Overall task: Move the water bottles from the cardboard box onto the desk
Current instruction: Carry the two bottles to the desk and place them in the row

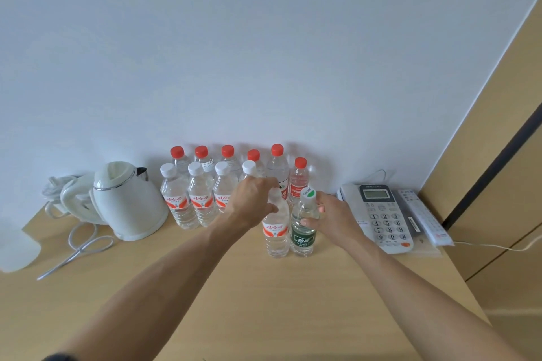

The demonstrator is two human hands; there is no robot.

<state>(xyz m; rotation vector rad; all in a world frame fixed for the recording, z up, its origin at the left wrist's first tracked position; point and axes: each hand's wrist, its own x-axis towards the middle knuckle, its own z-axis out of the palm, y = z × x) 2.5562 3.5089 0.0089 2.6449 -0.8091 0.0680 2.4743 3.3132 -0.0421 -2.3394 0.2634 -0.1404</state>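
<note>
Two bare forearms entered from the bottom of the frame, no sleeves over either; the left hand (254,201) and right hand (333,218) wore no gloves and no rings that showed; at the lower left edge a dark band (57,357) sat on the left arm, its kind impossible to tell.

Twelve water bottles are counted on the desk (234,302). Six red-capped bottles (228,150) are lined up at the wall, four white-capped bottles (195,168) are ranged in front of them, and two more are stood nearer the front: one red-labelled bottle (275,231) and one green-labelled bottle (303,233). One white kettle (129,202), one telephone (381,214) and one remote control (422,217) are also counted. Two hands are seen, the left hand (252,202) and the right hand (334,214).
</note>
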